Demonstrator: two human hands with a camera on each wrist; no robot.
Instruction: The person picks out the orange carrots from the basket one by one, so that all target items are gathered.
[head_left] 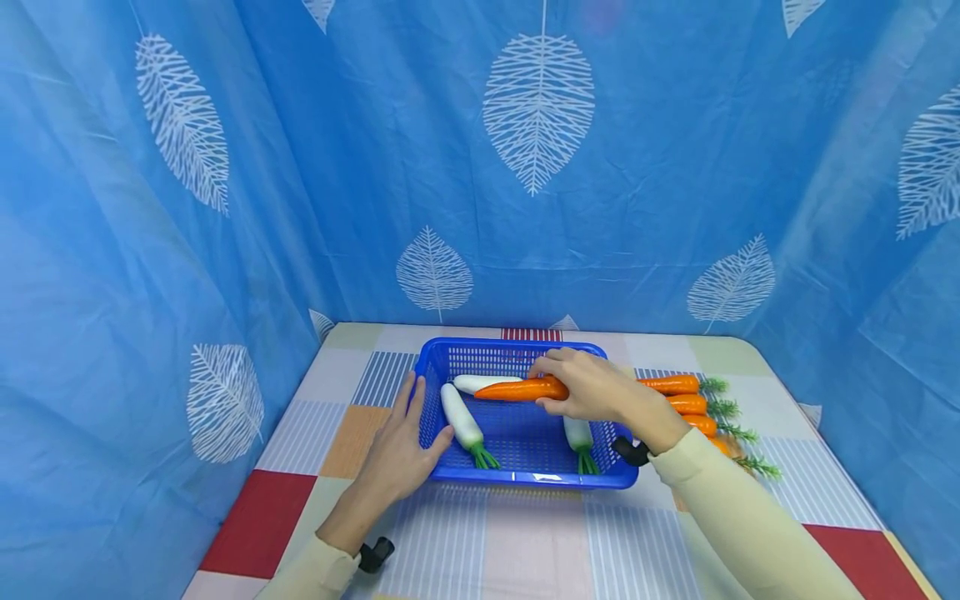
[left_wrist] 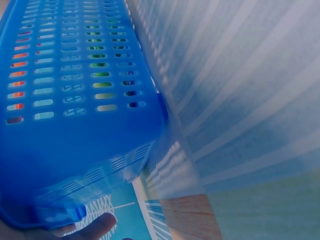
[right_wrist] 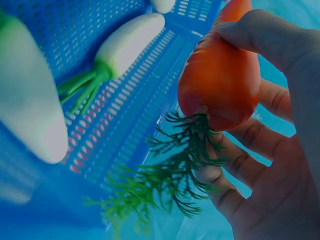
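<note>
In the head view, my right hand [head_left: 581, 385] grips an orange carrot [head_left: 517, 390] over the blue basket [head_left: 480, 477], its tapered end pointing left. The right wrist view shows the thumb and fingers around the carrot [right_wrist: 220, 87], green leafy top hanging free. My left hand [head_left: 401, 446] is at the basket's left rim, fingers extended along the outside and thumb at the edge. Inside lie white radishes: one on the left [head_left: 461, 417], one toward the back [head_left: 480, 383] partly behind the carrot, and one on the right [head_left: 578, 437] partly under my right hand.
Several more carrots [head_left: 690, 406] with green tops lie on the table to the right of the basket, partly behind my right forearm. A patchwork-patterned cloth [head_left: 525, 542] covers the table. Blue curtains [head_left: 352, 183] with white leaf prints surround its back and sides.
</note>
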